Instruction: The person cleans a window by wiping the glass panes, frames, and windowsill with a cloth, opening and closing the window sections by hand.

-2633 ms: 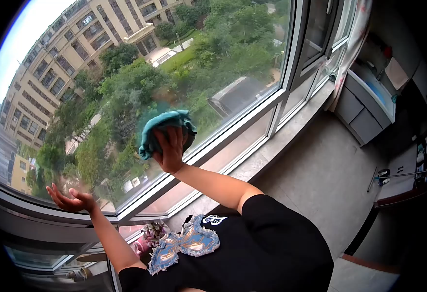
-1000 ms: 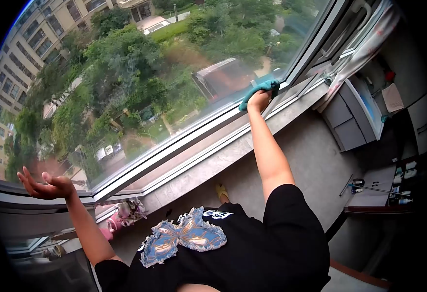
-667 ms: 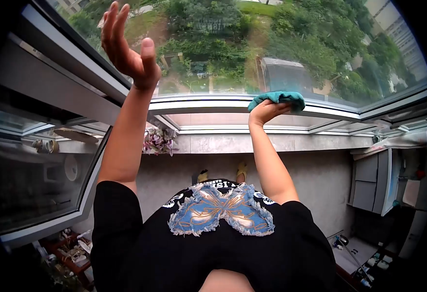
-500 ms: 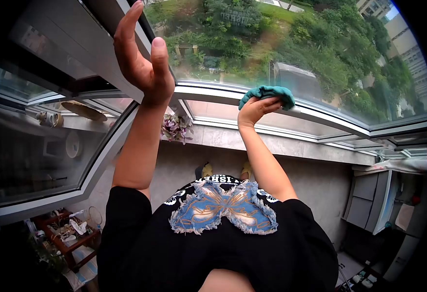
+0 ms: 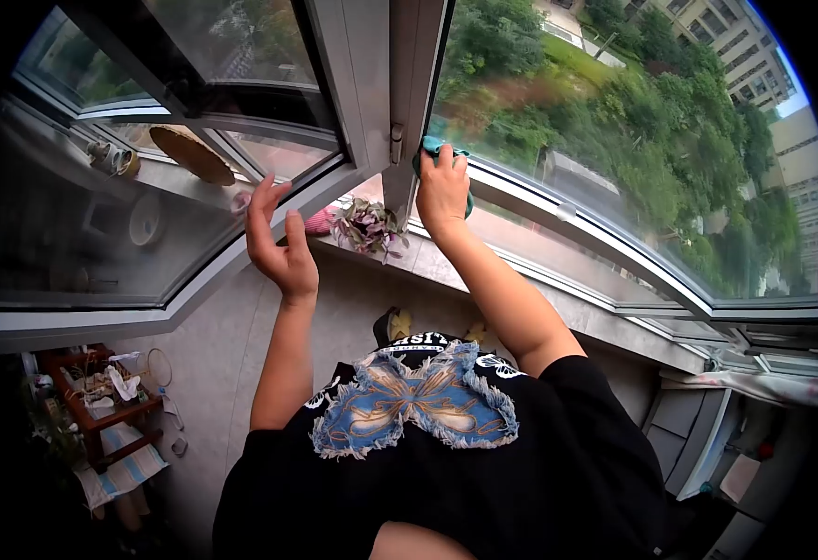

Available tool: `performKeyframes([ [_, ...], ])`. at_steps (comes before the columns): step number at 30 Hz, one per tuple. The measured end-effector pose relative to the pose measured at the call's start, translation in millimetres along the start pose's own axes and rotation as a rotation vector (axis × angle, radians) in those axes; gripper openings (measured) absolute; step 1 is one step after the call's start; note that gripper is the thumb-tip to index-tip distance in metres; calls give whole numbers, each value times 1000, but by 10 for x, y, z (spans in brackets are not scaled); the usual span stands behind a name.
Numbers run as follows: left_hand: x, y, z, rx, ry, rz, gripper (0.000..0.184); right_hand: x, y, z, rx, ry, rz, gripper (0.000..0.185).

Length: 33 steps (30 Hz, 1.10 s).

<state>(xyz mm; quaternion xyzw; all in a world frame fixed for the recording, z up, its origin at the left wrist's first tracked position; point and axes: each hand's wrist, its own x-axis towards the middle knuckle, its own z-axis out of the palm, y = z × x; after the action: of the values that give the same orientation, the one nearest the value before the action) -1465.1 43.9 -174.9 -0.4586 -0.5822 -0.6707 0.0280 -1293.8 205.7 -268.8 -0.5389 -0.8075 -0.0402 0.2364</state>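
A teal cloth [image 5: 444,147] is pressed under my right hand [image 5: 443,191] at the lower left corner of the large window pane [image 5: 595,140], where the glass meets the white frame. The fingers point up over the cloth, and part of it hangs out beside the hand. My left hand [image 5: 280,243] is raised with its fingers apart and holds nothing. It is in front of the frame of the open window sash [image 5: 213,271], and whether it touches that frame cannot be made out.
A purple-leaved plant [image 5: 369,227] stands on the stone sill [image 5: 437,265] between the hands. A window handle [image 5: 396,144] is on the upright frame. At the lower left is a wooden rack [image 5: 101,420] with small items. Grey cabinets [image 5: 684,429] stand at the right, below a curtain [image 5: 763,385].
My right hand has slid the teal cloth left along the bottom of the pane, into the corner. My left hand has come lower. The view has turned left, showing more of the open sash.
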Motion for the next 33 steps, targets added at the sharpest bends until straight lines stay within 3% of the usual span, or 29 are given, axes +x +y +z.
performKeyframes([
  [4,-203,-42,224,-266,-124,-270,41,60,202,-325,159,-147,-85,53],
  [6,-297,-153,276,-289,-259,-320,41,52,345,-529,373,-463,-154,49],
  [8,-349,-154,324,-328,-285,-382,36,-65,476,-555,929,-850,116,61],
  [10,-380,-163,400,-397,-395,-508,31,-255,583,-675,1621,-975,493,66],
  [12,-397,-65,475,-495,-364,-560,27,-394,704,-759,2138,-801,515,75],
  [14,-429,-74,544,-486,-412,-571,27,-509,899,-815,2556,-904,747,74],
  [16,-458,-42,641,-480,-471,-574,29,-551,848,-958,2764,-691,553,71],
  [18,-494,85,737,-470,-521,-577,30,-517,887,-1034,2622,-595,631,76],
  [20,-481,372,821,-505,-468,-643,38,-456,964,-1195,2663,-617,558,69],
  [22,-559,600,935,-585,-472,-742,53,-425,975,-1460,2512,-539,273,66],
  [23,-632,682,1008,-686,-484,-889,59,-432,1012,-1469,2272,-481,187,68],
  [24,-682,723,1105,-787,-497,-1020,65,-450,1113,-1356,2119,-592,496,72],
  [25,-708,744,1221,-1092,-505,-1085,66,-353,997,-1568,1642,-582,40,70],
  [26,-760,743,1325,-1395,-520,-1142,68,-256,881,-1782,1160,-409,-312,70],
  [28,-974,483,1492,-1772,-452,-1277,65,-267,736,-2085,448,-450,-490,65],
  [29,-912,503,1523,-2036,-518,-1212,63,-229,789,-2222,445,-382,-525,63],
  [30,-879,540,1537,-2051,-523,-1182,64,-181,920,-2381,438,-316,-559,61],
  [32,-336,1040,1496,-1792,-459,-1245,67,-119,1297,-2833,687,-161,-438,59],
  [33,-72,1372,1378,-1951,-520,-849,66,-119,1534,-3035,662,39,-390,55],
])
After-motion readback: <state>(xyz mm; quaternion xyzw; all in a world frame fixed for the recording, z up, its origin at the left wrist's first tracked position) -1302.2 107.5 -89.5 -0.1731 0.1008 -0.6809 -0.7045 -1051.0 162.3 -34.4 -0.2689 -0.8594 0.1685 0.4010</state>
